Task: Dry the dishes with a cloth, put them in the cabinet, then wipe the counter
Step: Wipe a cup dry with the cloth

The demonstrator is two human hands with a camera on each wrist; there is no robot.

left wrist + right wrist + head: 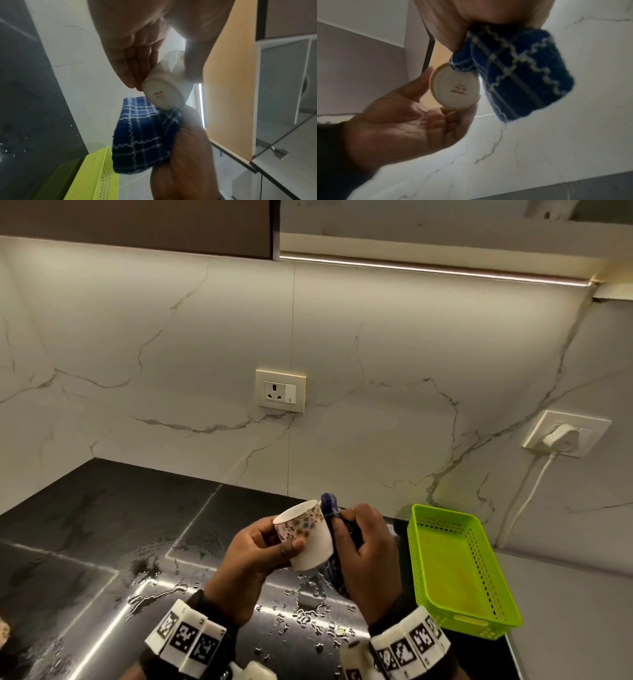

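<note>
A small white cup [308,537] with a floral band is held tilted above the wet black counter [102,525]. My left hand [260,549] grips it, thumb on the floral side, fingers behind. Its round base [162,94] [454,87] shows in both wrist views. My right hand [363,542] clutches a blue checked cloth [330,508] [145,135] [515,73] and presses it against the cup's right side. Part of the cloth is hidden inside the right fist.
A lime green perforated basket [459,570] [96,175] sits to the right, with nothing in it. Water droplets [308,607] spread over the counter below my hands. A wall socket [281,390] and a plugged charger [561,438] are on the marble backsplash. A cabinet [137,224] hangs overhead.
</note>
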